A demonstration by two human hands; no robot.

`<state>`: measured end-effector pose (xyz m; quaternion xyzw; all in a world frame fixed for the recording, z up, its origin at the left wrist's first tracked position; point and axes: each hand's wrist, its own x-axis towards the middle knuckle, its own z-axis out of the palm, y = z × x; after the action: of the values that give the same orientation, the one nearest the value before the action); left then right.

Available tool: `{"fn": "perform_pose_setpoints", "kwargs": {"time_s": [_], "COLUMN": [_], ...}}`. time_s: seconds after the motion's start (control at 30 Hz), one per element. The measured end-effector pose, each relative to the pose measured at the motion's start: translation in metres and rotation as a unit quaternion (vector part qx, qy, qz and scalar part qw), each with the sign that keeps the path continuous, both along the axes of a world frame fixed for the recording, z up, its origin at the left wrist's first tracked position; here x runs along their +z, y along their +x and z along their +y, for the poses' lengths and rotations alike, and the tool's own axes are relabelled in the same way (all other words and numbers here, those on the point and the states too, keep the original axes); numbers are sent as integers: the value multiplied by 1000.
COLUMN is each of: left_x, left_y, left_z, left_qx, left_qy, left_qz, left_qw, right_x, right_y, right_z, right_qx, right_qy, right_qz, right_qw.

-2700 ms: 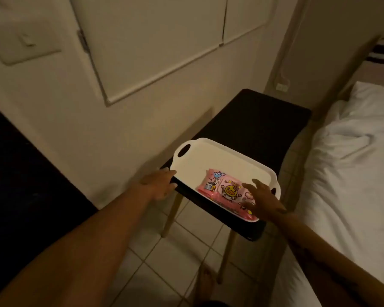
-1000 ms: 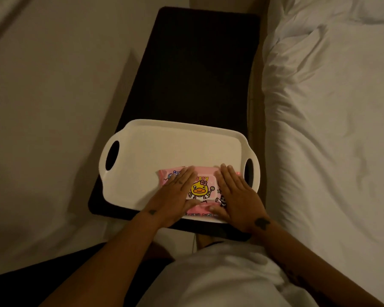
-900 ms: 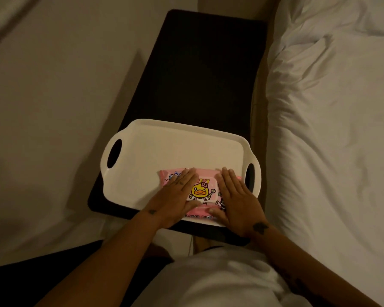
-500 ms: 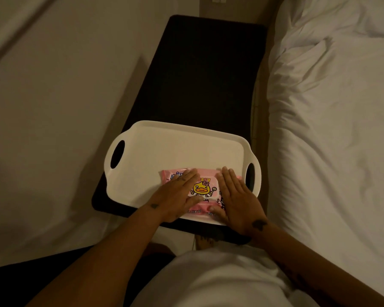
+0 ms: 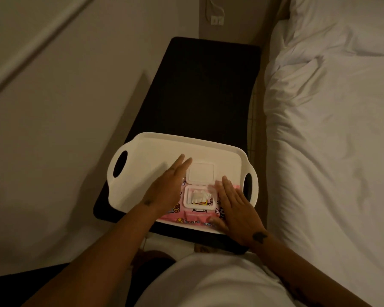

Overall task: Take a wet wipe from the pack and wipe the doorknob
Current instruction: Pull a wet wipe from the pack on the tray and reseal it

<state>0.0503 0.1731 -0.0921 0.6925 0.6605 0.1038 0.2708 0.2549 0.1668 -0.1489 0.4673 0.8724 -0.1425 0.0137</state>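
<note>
A pink wet-wipe pack [image 5: 193, 216] lies at the front of a white tray [image 5: 155, 147]. Its white flip lid [image 5: 201, 172] stands open, folded back away from me. A crumpled white wipe [image 5: 199, 196] shows in the opening. My left hand [image 5: 166, 185] rests flat on the pack's left end, fingers straight and reaching past the lid's left side. My right hand [image 5: 235, 207] lies flat on the pack's right end, fingers together. Neither hand grips anything. No doorknob is in view.
The tray sits on the near end of a narrow dark table [image 5: 204, 85]. A wall [image 5: 64, 107] runs along the left. A bed with white sheets [image 5: 330, 129] fills the right. A wall socket [image 5: 216, 19] is behind the table.
The pack's lid was shut half a second ago and is now flipped open, baring a wipe. My left fingers have moved forward beside the lid. My right hand has stayed on the pack.
</note>
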Motion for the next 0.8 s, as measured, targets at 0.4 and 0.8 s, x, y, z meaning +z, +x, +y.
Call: {"fn": "perform_pose_setpoints", "kwargs": {"time_s": [0.4,0.8], "left_x": [-28,-10], "left_y": [0,26], "left_z": [-32,-9], "left_qx": [-71,-52], "left_qy": [-68,-112], "left_qz": [70,10], "left_qw": [993,992], "right_x": [-5,-5], "right_y": [1,1], "right_z": [2,-1], "right_qx": [41,28], "right_qy": [-12,21], "right_qz": [9,19], "right_qw": [999,999]}}
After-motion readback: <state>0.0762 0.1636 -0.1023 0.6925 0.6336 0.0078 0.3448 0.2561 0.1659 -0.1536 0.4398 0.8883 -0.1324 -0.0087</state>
